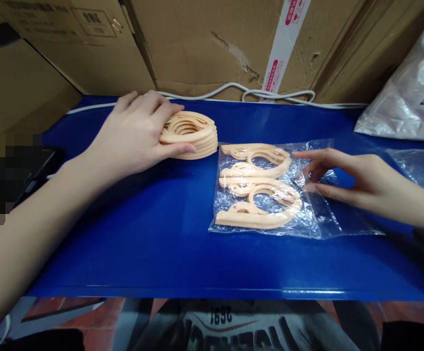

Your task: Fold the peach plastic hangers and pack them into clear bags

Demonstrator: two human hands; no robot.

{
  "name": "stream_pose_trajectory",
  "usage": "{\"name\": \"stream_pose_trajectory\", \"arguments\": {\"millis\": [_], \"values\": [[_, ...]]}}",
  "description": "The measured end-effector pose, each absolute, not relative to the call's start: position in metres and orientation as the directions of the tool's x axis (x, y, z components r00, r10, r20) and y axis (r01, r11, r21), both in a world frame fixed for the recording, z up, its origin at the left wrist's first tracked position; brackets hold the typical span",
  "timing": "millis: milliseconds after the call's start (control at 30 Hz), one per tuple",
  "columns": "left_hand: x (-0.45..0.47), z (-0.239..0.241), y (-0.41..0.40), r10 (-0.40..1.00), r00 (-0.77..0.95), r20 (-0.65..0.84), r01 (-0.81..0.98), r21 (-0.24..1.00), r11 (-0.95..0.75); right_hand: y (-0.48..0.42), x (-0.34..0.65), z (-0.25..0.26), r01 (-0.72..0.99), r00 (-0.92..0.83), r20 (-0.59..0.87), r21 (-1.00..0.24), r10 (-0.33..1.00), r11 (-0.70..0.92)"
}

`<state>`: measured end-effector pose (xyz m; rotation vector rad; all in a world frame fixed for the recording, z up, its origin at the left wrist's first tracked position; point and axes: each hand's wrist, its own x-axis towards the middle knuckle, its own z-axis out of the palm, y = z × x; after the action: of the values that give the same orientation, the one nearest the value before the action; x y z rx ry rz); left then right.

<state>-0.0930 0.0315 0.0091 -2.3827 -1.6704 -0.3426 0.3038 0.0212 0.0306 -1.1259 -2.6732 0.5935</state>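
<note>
My left hand [136, 134] rests on a stack of peach plastic folding hangers [193, 135] at the back of the blue table [142, 243], fingers over the top and thumb against its front edge. A clear plastic bag [307, 214] lies flat at the centre right with two peach hangers [257, 187] inside. My right hand [351, 178] hovers at the bag's right side, fingers stretched out and touching the open plastic end.
Cardboard boxes [212, 44] stand along the back, with a white cable [270, 93] running in front of them. A white plastic package [413, 92] sits at the back right, more clear bags [420, 168] beside it. A dark object [39, 165] lies at the left.
</note>
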Motion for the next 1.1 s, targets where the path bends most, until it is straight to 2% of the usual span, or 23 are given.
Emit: {"name": "stream_pose_trajectory", "arguments": {"millis": [167,300,400,500,600,700,767,1000,1100], "values": [[-0.091,0.009,0.031,0.89,0.309,0.335,0.947,-0.022,-0.32,0.022,0.304,0.031,0.645,-0.697,0.01,-0.427,0.717,0.633],[-0.086,0.013,0.024,0.857,0.286,0.43,0.95,-0.013,-0.31,0.018,0.301,0.035,0.678,-0.653,0.136,-0.333,0.745,0.655],[-0.08,0.014,0.016,0.746,0.365,0.557,0.912,-0.052,-0.407,0.01,0.299,0.039,0.74,-0.584,0.278,-0.205,0.763,0.641],[-0.067,0.01,0.006,0.519,0.547,0.658,0.779,-0.173,-0.602,-0.001,0.294,0.043,0.739,-0.562,0.441,-0.113,0.7,0.664],[-0.046,0.002,-0.007,0.381,0.648,0.659,0.654,-0.227,-0.721,-0.01,0.286,0.046,0.613,-0.647,0.418,-0.214,0.638,0.761],[-0.026,-0.004,-0.019,0.336,0.692,0.639,0.586,-0.226,-0.778,-0.015,0.277,0.045,0.397,-0.797,0.313,-0.375,0.517,0.838],[-0.017,-0.007,-0.024,0.303,0.725,0.618,0.539,-0.236,-0.808,-0.016,0.271,0.044,0.323,-0.845,0.268,-0.433,0.463,0.841],[-0.013,-0.01,-0.025,0.327,0.714,0.619,0.53,-0.173,-0.83,-0.014,0.262,0.036,0.342,-0.848,0.118,-0.621,0.516,0.705],[-0.013,-0.011,-0.025,0.341,0.707,0.62,0.54,-0.162,-0.826,-0.013,0.264,0.034,0.34,-0.824,0.106,-0.694,0.557,0.634]]}}
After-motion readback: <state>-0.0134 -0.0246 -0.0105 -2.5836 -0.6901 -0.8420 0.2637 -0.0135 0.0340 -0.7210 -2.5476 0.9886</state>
